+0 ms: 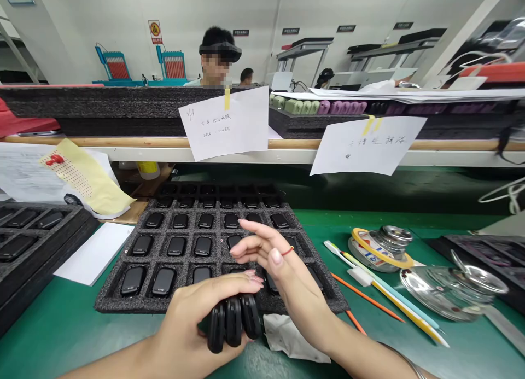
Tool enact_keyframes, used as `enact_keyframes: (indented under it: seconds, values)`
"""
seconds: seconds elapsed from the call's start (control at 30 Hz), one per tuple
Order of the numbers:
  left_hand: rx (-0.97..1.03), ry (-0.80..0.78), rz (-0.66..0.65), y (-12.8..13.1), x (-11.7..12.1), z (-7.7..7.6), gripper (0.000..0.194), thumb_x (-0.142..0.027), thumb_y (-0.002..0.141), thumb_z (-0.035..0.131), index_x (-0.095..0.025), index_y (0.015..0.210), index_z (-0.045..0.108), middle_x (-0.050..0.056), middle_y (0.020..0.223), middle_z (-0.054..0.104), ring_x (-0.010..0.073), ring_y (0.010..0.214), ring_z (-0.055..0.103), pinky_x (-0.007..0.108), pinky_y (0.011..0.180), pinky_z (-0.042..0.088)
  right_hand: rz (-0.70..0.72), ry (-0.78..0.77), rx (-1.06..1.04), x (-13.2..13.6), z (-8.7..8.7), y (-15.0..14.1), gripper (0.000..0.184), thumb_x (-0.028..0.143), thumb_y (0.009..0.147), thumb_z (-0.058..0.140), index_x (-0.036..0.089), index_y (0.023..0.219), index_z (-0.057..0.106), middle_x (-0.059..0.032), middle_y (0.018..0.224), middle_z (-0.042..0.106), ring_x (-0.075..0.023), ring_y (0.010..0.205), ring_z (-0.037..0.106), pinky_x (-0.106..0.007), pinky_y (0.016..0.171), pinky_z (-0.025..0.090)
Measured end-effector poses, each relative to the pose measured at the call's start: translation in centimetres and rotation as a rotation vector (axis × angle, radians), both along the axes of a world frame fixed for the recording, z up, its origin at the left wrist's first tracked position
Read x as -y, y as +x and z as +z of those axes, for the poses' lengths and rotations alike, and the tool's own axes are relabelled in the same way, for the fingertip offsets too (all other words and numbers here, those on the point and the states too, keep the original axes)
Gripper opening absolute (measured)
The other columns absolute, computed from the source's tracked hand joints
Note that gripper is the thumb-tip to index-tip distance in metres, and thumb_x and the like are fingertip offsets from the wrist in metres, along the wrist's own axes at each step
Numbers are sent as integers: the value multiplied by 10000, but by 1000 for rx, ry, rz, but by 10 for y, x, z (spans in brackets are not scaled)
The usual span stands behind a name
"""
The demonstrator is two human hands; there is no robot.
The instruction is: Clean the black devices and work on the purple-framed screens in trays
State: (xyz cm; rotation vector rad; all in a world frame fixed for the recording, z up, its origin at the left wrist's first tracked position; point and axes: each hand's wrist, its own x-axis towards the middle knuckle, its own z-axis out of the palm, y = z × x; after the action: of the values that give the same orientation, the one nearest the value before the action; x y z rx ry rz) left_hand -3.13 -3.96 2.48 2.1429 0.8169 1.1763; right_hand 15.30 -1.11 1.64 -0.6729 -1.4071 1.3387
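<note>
My left hand (209, 308) is closed around a row of three small black rounded devices (233, 321), standing side by side on edge above the front of the tray. Their kind is not plain; they look like watch bodies. Over the tray's right-middle part is my right hand (283, 269), fingers stretched and apart, with nothing seen in it. The black foam tray (118, 304) lies in front of me, with similar black devices (163, 281) sitting one to a pocket in rows. My hands and wrist cover several pockets at the front right.
Another foam tray (77, 231) of devices stands at left, beside a white pad (96, 253). To the right lie toothbrushes (389, 291), a tape roll (381, 248) and a glass-and-metal dispenser (451, 289). A crumpled white cloth (293, 338) is near my right wrist. A shelf edge (287, 156) crosses behind.
</note>
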Motion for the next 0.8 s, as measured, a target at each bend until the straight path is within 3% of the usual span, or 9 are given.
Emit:
enact_keyframes:
  seconds: [0.17, 0.3, 0.47, 0.6, 0.67, 0.8]
  values:
    - [-11, -23, -4, 0, 1, -1, 586, -50, 767, 724, -331, 1263, 588, -29, 1232, 746, 126, 937, 771, 157, 891, 579, 208, 79, 167, 4, 13, 7, 540, 640, 967, 484, 286, 1368, 555, -68, 1226, 630, -229, 1175, 598, -374, 1027, 463]
    - [-7, -23, -12, 0, 0, -3, 601, -26, 771, 686, -324, 1281, 580, -12, 1248, 739, 83, 745, 769, 130, 777, 596, 251, 146, 286, 7, 20, 10, 545, 633, 1005, 389, 276, 1386, 543, -70, 1266, 638, -227, 1193, 604, -384, 1046, 442]
    - [18, 48, -3, 1, -1, -2, 594, 3, 760, 669, -296, 1270, 611, -7, 1237, 743, 137, 1079, 729, 169, 973, 541, 246, 129, 292, 8, 20, 8, 565, 627, 981, 466, 240, 1391, 513, -85, 1263, 649, -214, 1160, 632, -354, 998, 486]
    - [46, 30, 12, 2, -1, -3, 616, 2, 755, 686, -322, 1273, 614, -40, 1237, 740, 134, 1111, 714, 171, 1015, 509, 252, 171, 290, 7, 19, 5, 539, 562, 973, 543, 210, 1380, 514, -97, 1238, 673, -210, 1151, 648, -341, 990, 509]
    - [48, -27, 41, 3, 0, -5, 624, -2, 737, 717, -343, 1251, 622, -66, 1168, 762, 116, 1023, 742, 137, 950, 534, 218, 179, 311, 6, 19, 3, 477, 535, 985, 538, 202, 1325, 573, -94, 1224, 697, -210, 1128, 663, -328, 962, 529]
    - [58, -99, 65, 4, 0, -5, 661, -10, 682, 789, -374, 1212, 633, -139, 841, 757, 33, 638, 707, 38, 686, 533, 124, 153, 342, 6, 21, 1, 423, 484, 1054, 399, 205, 1184, 689, -74, 1172, 744, -202, 1094, 683, -329, 977, 525]
